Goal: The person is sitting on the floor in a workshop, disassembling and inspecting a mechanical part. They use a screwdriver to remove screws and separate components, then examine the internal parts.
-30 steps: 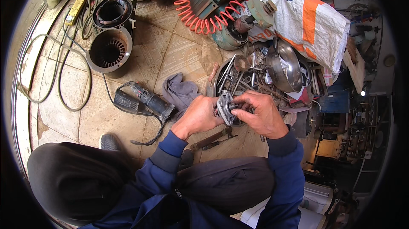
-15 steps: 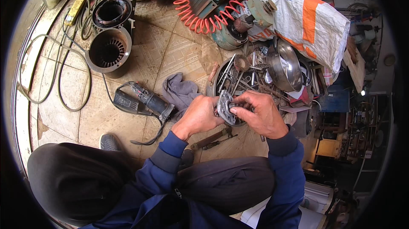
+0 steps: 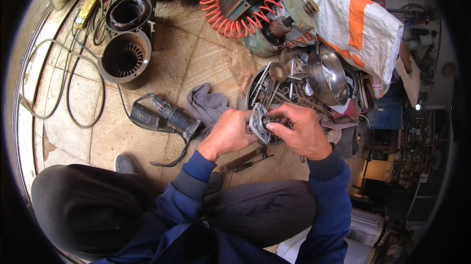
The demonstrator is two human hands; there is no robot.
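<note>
Both hands meet around a grey metal flange-shaped casting [image 3: 258, 125], held up over the near edge of a basin of tools. My left hand [image 3: 228, 134] is closed on its left side, with the fingertips hidden behind it. My right hand [image 3: 300, 129] has thumb and fingers pinched at a short stub on the casting's right side; whether that stub is a separate piece I cannot tell. To the left on the tiles lies a dark corded power tool [image 3: 171, 117], beside a crumpled grey cloth [image 3: 208, 104].
The basin [image 3: 242, 101] holds loose metal tools and parts, with a shiny steel bowl [image 3: 331, 75] at its right. A hammer [image 3: 243, 160] lies below my hands. Motor housings [image 3: 125, 63] and looped cables stand left; a red coiled hose [image 3: 212, 16] and white sack [image 3: 380, 38] sit beyond.
The casting has turned slightly, showing more of its face. My hands stay in almost the same place, both still gripping it.
</note>
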